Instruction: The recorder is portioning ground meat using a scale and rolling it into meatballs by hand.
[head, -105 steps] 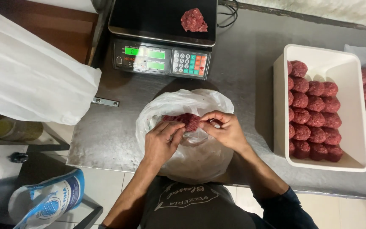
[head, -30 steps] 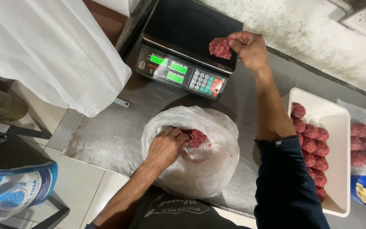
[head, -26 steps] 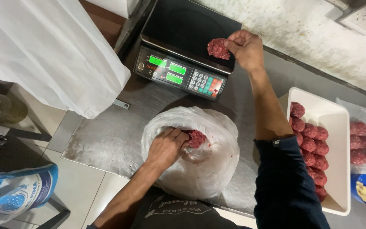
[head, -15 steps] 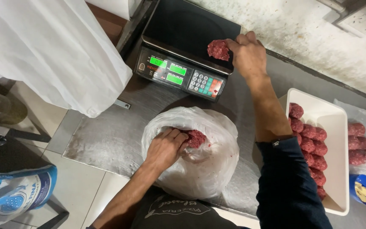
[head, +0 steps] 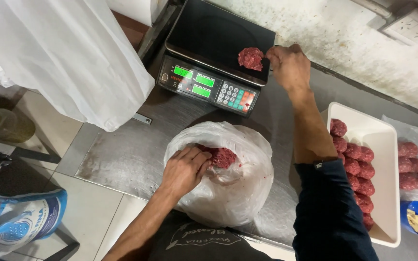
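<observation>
One mince portion [head: 250, 58] on scale [head: 204, 88] pan, right hand [head: 290, 65] fingertips touching it, grip unclear. Left hand [head: 185, 169] curled into mince [head: 223, 157] inside plastic bag [head: 228, 193]. White tray [head: 378, 140] at 3 o'clock: about eleven meatballs [head: 351, 164] visible, forearm covering some.

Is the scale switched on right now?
On: the scale has green displays lit on its front panel, with a lump of minced meat on its platform.
</observation>
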